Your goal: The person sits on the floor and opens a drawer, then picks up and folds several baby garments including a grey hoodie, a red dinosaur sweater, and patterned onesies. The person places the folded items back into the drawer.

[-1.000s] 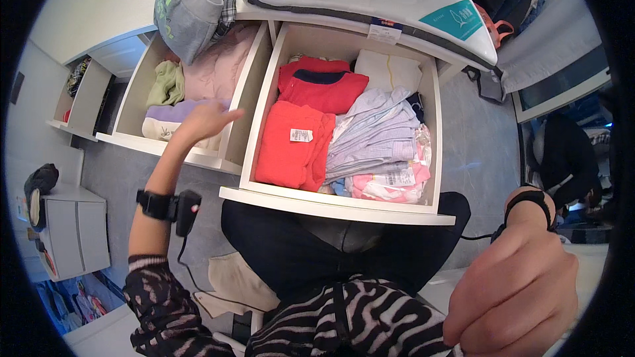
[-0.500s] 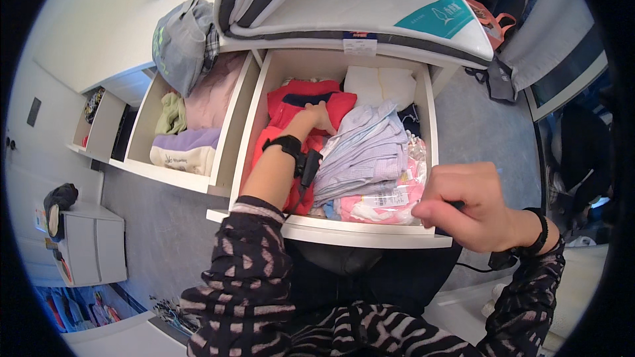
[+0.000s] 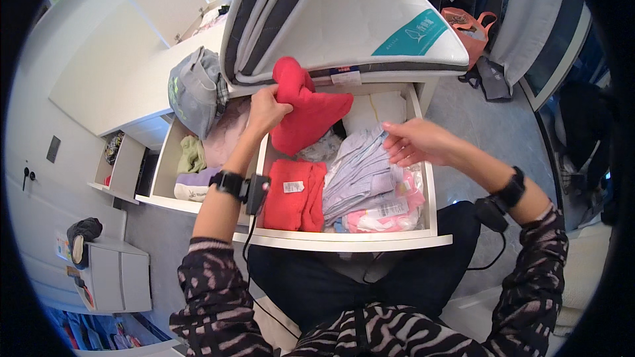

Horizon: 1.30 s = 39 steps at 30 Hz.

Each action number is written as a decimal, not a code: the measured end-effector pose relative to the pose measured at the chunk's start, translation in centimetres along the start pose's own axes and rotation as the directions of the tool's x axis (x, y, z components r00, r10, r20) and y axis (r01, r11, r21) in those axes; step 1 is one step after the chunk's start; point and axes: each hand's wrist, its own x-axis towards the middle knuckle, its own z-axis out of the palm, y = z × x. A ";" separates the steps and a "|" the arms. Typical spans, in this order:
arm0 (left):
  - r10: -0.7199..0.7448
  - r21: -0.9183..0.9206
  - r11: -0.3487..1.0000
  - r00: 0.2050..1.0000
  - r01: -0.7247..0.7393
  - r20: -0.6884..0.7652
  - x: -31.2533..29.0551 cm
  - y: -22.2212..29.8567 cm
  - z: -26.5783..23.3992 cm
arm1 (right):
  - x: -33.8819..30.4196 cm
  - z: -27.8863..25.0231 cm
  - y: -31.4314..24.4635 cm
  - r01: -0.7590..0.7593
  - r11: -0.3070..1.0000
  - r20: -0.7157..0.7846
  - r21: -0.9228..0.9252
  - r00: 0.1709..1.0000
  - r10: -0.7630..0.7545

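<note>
My left hand has come up out of the open drawer since half a second ago, when it was pressed down among the red clothes; now it is clenched on a red garment and holds it above the drawer's back end, the cloth hanging in a loose bunch. My right hand has moved off the drawer's front rim and hovers with fingers spread over the grey striped pile, grasping nothing. I judge one piece is on its way out of the drawer while the rest stays stacked.

A folded red item with a white tag lies flat in the drawer's left half, with pink folded clothes at the front right. A second drawer stands open to the left, holding green and lilac folds. A folded mattress rests on the white worktop above, beside a grey bundle. Grey floor, and a small white cabinet lower left.
</note>
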 end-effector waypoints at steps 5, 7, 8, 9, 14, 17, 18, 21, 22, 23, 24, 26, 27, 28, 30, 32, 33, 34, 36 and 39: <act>0.330 -0.265 0.915 0.942 -0.305 0.053 -7.0 7.3 -2.5 | 6.8 1.5 1.5 -0.215 0.803 0.553 0.556 0.816 -0.165; 0.285 -0.157 0.957 0.897 -0.245 0.339 -10.1 8.3 -1.9 | 8.3 3.1 1.5 -0.045 0.681 0.412 0.731 0.825 -0.387; 0.274 -0.293 0.942 0.881 -0.165 0.385 -11.0 8.4 -2.1 | 8.8 4.1 1.4 0.072 0.705 0.322 0.706 0.853 -0.410; 0.191 -0.358 0.934 0.845 0.001 0.500 -11.8 8.2 -2.4 | 8.9 5.0 1.2 0.169 0.736 0.208 0.655 0.896 -0.391; -0.163 -0.781 -0.067 0.765 0.621 0.623 -11.9 6.7 -3.8 | 5.7 5.5 0.5 0.199 0.677 0.175 0.708 0.880 -0.441; -0.298 -0.778 0.164 0.783 0.606 0.547 -12.1 7.1 -4.2 | 4.1 5.1 -0.2 0.185 0.646 0.249 0.740 0.817 -0.520; -0.374 -0.856 0.005 0.794 0.518 0.479 -12.3 7.4 -4.6 | 3.8 4.7 -0.3 0.203 0.672 0.239 0.712 0.830 -0.504; -0.342 -0.651 0.614 0.894 0.446 0.290 -11.1 8.1 -6.7 | 3.3 3.3 1.1 0.485 0.742 0.139 0.463 0.787 -0.601; -0.403 -0.579 0.665 0.879 0.472 0.253 -10.6 8.3 -7.6 | 3.4 2.8 1.8 0.500 0.822 0.116 0.273 0.831 -0.544; -0.311 -0.645 0.635 0.905 0.425 0.290 -10.1 8.5 -8.6 | 3.4 2.2 2.8 0.417 0.903 0.151 0.101 0.891 -0.428; -0.212 -0.707 0.597 0.925 0.379 0.316 -9.5 8.8 -9.6 | 3.4 1.7 3.8 0.347 0.934 0.188 -0.080 0.926 -0.328; -0.051 -0.791 0.532 0.943 0.304 0.328 -8.7 9.4 -11.1 | 3.2 0.2 5.0 0.107 0.900 0.235 -0.422 0.972 -0.005; -0.060 -0.814 0.461 0.927 0.354 0.369 -8.3 9.7 -11.7 | 3.0 -0.4 5.3 -0.059 0.813 0.219 -0.579 0.950 0.225; -0.141 -0.783 0.499 0.926 0.372 0.350 -7.9 10.1 -12.1 | 2.7 -0.8 5.2 0.041 0.765 0.300 -0.643 0.932 0.202; -0.160 -0.746 0.550 0.924 0.376 0.348 -7.1 10.9 -13.0 | 2.1 -1.4 3.5 0.220 0.634 0.272 -0.741 0.962 -0.016; -0.151 -0.742 0.564 0.929 0.362 0.339 -6.6 11.9 -13.5 | 1.1 -1.2 0.6 0.318 0.654 0.175 -0.686 0.945 -0.276; -0.178 -0.729 0.577 0.927 0.369 0.329 -6.4 12.5 -13.7 | 0.5 -0.6 -0.8 0.301 0.757 0.006 -0.580 0.931 -0.366; -0.152 -0.725 0.600 0.938 0.339 0.312 -6.0 13.1 -13.9 | -0.1 0.0 -2.5 0.472 0.646 0.042 -0.600 0.825 -0.564; -0.087 -0.715 0.626 0.939 0.311 0.333 -5.4 14.5 -14.3 | -1.1 1.9 -5.2 0.615 0.463 0.070 -0.638 0.646 -0.760; -0.075 -0.719 0.645 0.957 0.260 0.280 -4.2 16.9 -15.2 | -1.3 5.3 -7.8 0.643 0.306 0.174 -0.702 0.573 -0.801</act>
